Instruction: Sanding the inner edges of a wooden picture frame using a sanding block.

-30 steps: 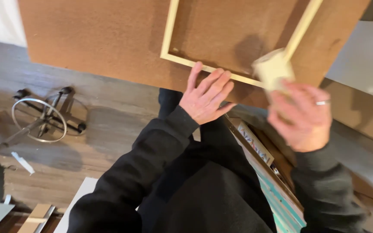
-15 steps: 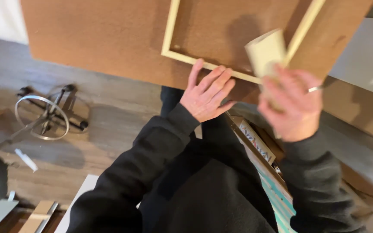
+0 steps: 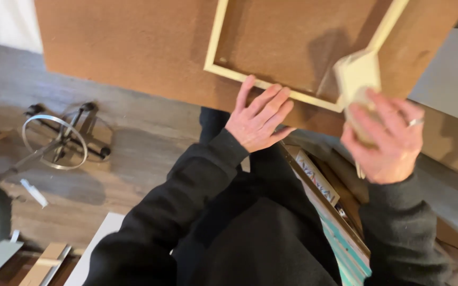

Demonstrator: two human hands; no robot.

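While the brown board (image 3: 133, 53) is steadied by the left hand (image 3: 258, 119), which lies flat and open-fingered across its near edge and over the lower rail of the pale wooden frame (image 3: 216, 42), a pale block (image 3: 357, 74) is held in the right hand (image 3: 385, 140), whose grip is closed around its lower end. The block is pressed against the frame's near right corner, above the board's edge. The frame appears already laid out on the board, its near rail and two side rails in view; the far part is cut off, so it cannot be told how much of the corner work is done. Below the board, on the wooden floor (image 3: 133, 159), a metal ring stand (image 3: 54, 140) is seen to the left.
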